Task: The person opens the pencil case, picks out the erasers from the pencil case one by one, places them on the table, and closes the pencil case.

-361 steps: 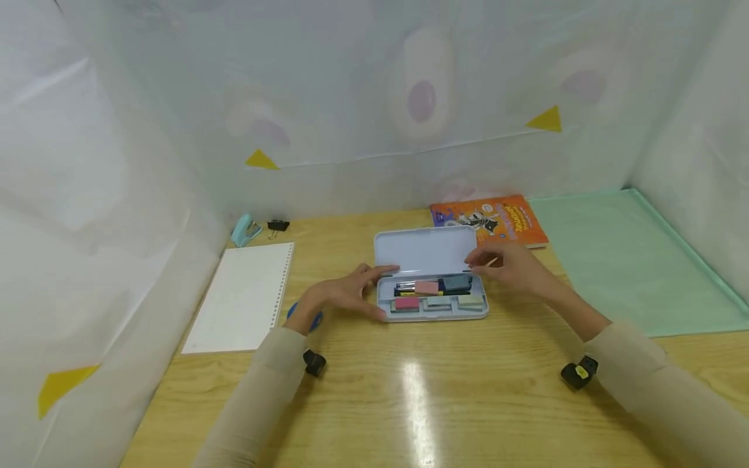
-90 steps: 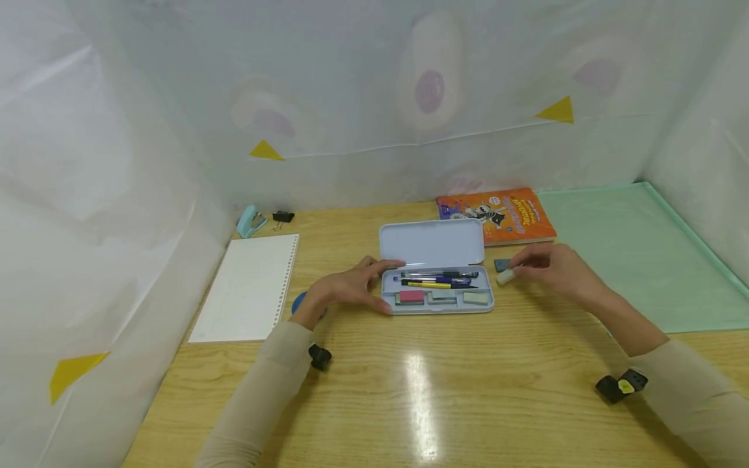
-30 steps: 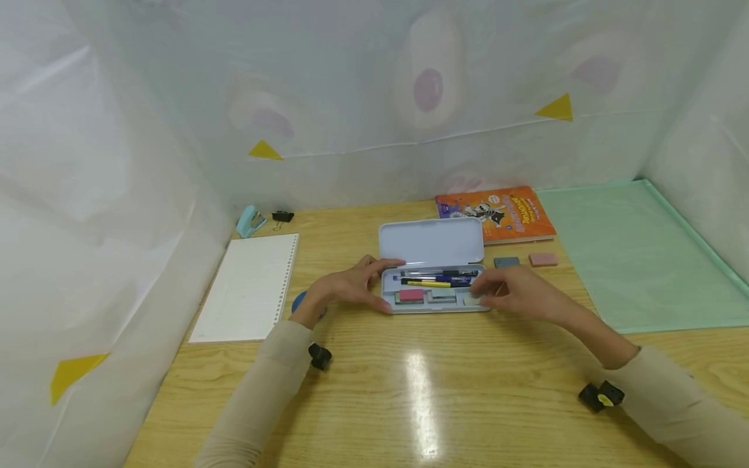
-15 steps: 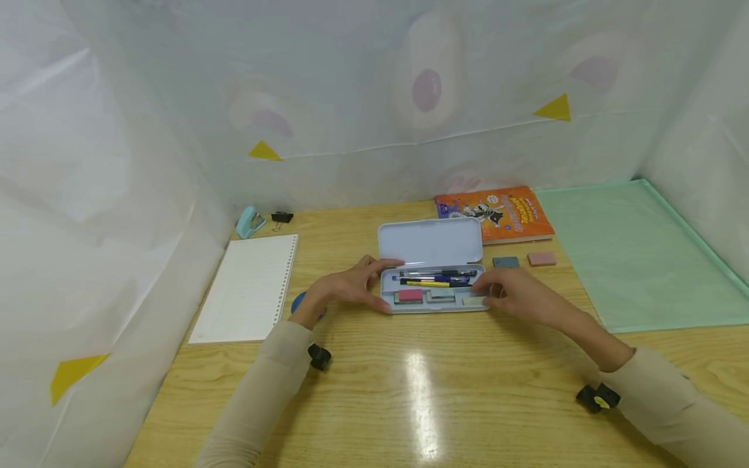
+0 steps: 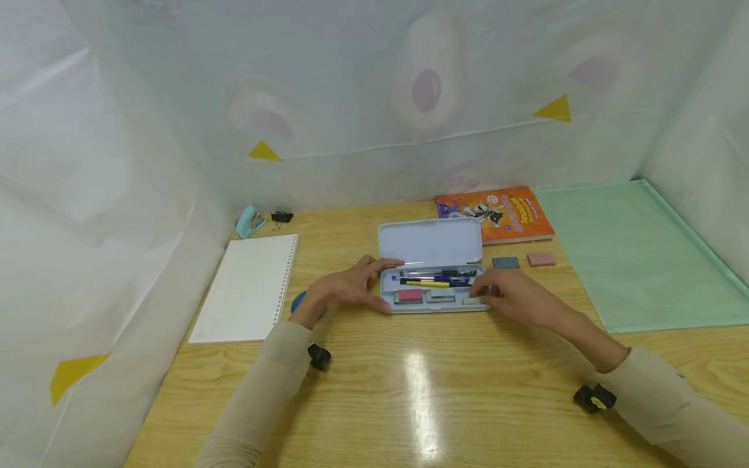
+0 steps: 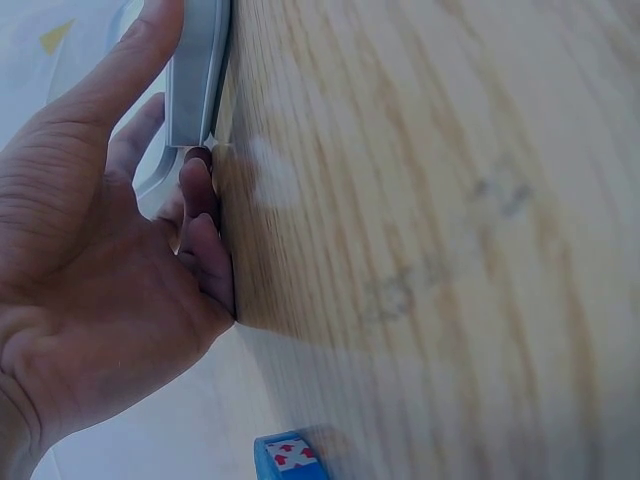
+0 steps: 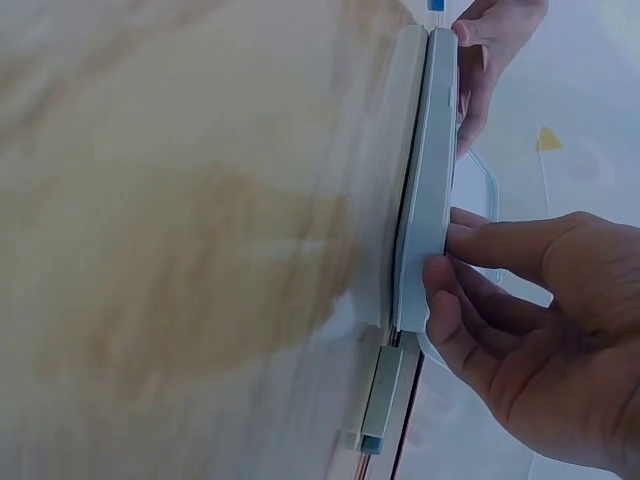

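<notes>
Pale eraser [image 5: 471, 301] partly hidden behind right hand [image 5: 516, 296]; pinch unclear. Left hand [image 5: 345, 286], fingers spread, grips pencil case [image 5: 430, 240].

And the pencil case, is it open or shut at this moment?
Open: the lid of the pencil case is swung back, and pens and small blocks show inside it.

Head looks down; 2 wrist close-ups share case [image 5: 430, 242]
</notes>
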Tool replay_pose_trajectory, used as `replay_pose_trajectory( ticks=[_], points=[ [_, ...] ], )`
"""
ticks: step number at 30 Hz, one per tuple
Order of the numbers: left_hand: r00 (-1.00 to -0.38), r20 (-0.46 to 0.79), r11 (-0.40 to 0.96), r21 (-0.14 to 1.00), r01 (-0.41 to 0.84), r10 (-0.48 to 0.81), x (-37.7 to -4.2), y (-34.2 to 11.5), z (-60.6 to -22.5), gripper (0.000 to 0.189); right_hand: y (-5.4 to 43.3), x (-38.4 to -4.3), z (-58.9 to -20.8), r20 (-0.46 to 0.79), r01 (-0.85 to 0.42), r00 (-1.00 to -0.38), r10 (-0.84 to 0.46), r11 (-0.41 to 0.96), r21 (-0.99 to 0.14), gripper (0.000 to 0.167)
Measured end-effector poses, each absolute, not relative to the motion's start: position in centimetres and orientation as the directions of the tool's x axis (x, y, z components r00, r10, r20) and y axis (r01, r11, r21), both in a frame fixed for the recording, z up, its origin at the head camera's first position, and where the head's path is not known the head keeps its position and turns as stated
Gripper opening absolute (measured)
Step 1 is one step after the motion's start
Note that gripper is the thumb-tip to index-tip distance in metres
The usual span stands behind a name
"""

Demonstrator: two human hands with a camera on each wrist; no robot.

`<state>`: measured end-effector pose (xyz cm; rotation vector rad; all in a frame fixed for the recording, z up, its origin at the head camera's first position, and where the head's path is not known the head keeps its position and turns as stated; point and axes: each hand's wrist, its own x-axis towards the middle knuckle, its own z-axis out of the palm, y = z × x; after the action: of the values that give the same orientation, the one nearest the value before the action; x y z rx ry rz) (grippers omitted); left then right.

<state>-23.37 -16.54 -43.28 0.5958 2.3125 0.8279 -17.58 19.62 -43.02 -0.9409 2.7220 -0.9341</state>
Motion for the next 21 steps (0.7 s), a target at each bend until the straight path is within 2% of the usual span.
replay_pose_trajectory(
  ticks=[7, 15, 21],
  points=[
    [-0.718, -0.380, 0.710, 0.668, 0.223, 0.584, -23.5, -16.6, -43.3, 0.094, 20.0, -17.8, -42.9, 0.075, -0.444, -0.850, -0.521, 0.632, -0.636, 0.014],
    [-0.711, -0.383, 0.714, 0.658, 0.238, 0.590, -23.5, -16.6, -43.3, 0.096, 22.0, -18.3, -41.4, 0.104, -0.388, -0.879, -0.465, 0.573, -0.722, 0.008],
    [-0.712, -0.374, 0.704, 0.669, 0.237, 0.595, -23.5, -16.7, -43.4, 0.096, 24.3, -18.7, -40.8, 0.023, -0.239, -0.923, -0.385, 0.523, -0.818, 0.014]
  ],
)
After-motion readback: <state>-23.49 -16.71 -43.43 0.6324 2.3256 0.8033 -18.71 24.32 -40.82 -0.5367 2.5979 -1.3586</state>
